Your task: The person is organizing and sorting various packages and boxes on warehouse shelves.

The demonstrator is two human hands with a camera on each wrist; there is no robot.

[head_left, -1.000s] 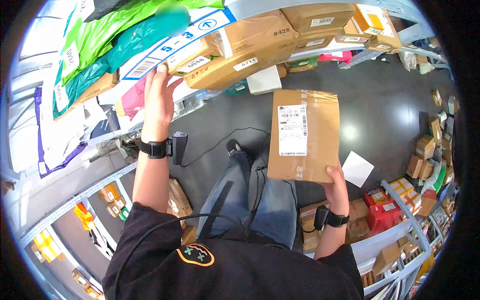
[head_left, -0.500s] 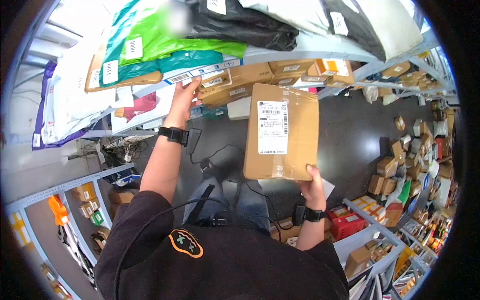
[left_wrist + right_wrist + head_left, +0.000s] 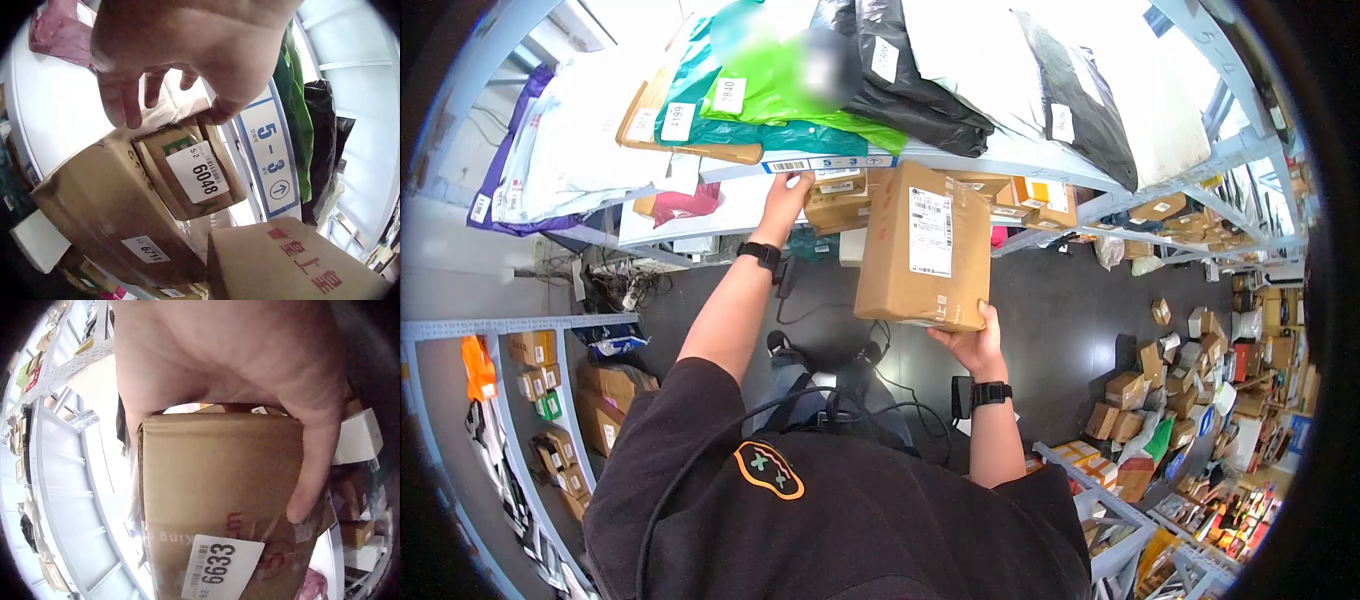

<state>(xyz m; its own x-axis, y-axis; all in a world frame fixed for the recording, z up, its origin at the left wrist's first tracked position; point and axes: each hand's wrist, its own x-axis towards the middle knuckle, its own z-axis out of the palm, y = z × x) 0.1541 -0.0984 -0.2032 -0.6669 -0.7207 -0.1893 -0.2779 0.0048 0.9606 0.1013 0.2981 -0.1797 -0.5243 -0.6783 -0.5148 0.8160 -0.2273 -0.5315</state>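
Observation:
My right hand (image 3: pixel 972 345) holds a cardboard box (image 3: pixel 968 240) in front of the shelf, gripping its lower end. In the right wrist view, the thumb lies along one side of this box (image 3: pixel 187 469), which bears a 6633 sticker. My left hand (image 3: pixel 782 205) is at the shelf edge, beneath the 5-3 label. Seen from the left wrist, its thumb and fingers span a small cardboard box (image 3: pixel 194 209) with a 6048 sticker. A larger cardboard box (image 3: pixel 106 206) marked 6711 sits beside that one. The held box's printed face (image 3: pixel 300 259) shows close by.
Bagged parcels in green (image 3: pixel 800 85), black (image 3: pixel 925 105) and white lie on the upper shelf board. A pink parcel (image 3: pixel 685 205) rests on the lower board. Boxes (image 3: pixel 1125 390) are piled on the floor at right; a rack (image 3: pixel 500 325) stands at left. A cable (image 3: pixel 915 405) hangs before the body.
The held box has moved left and up toward the shelf and tipped, so more of its side shows. My left hand stays by the 5-3 label while the head view shifts.

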